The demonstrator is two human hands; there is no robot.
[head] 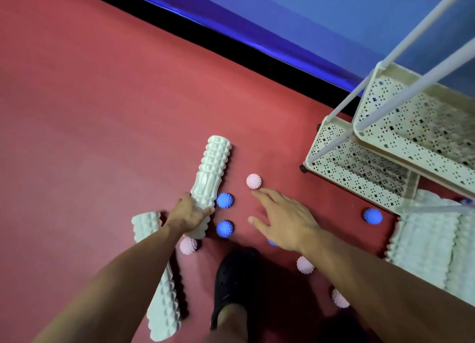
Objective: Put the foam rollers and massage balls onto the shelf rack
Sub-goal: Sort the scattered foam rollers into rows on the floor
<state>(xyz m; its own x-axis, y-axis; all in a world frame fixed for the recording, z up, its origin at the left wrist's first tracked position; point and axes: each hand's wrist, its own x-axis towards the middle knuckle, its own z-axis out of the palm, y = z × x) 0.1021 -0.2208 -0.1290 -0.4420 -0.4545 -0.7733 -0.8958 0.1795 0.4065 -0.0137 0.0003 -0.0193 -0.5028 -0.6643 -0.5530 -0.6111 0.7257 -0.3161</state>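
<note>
On the red floor, left hand (pixel 189 214) grips a pale ridged foam roller (pixel 209 182); right hand (pixel 285 220), fingers spread, nears a pink spiky massage ball (pixel 254 181). Most balls and another roller lie unshelved beside the cream perforated shelf rack (pixel 341 160).

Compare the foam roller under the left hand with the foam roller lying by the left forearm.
The gripped roller has the left hand curled round its near end; the other roller lies untouched on the red floor.

The gripped roller shows nearly whole; the left forearm crosses and hides part of the other roller.

The gripped roller lies next to two blue spiky balls; the other roller lies farther left.

Both are pale, ridged cylinders.
</note>
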